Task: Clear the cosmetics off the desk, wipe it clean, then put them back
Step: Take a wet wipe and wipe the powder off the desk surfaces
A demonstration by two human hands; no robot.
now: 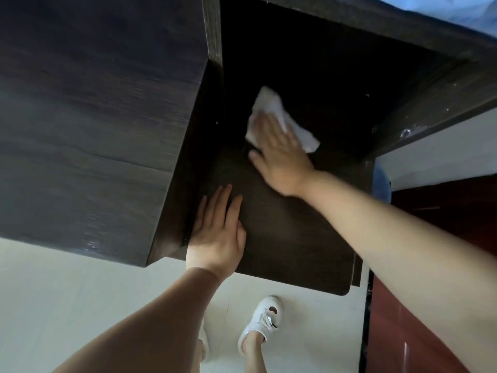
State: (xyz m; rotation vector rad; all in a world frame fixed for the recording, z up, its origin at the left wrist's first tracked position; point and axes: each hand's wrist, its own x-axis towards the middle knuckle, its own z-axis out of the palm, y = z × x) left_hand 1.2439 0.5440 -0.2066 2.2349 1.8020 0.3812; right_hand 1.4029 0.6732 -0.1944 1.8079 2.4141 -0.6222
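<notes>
A dark wood desk top [282,232] fills the middle of the head view. My right hand [279,154] lies flat on a white tissue [271,106] and presses it against the desk's far part. The tissue sticks out beyond my fingers and to the right. My left hand [217,232] rests flat on the desk near its front left, fingers together, holding nothing. No cosmetics are in view.
A taller dark wood cabinet [94,117] stands against the desk's left side. A dark raised back edge [430,84] borders the desk on the right. Below lie a pale tiled floor [80,305] and my white shoe [265,319]. A reddish door [430,265] is at the right.
</notes>
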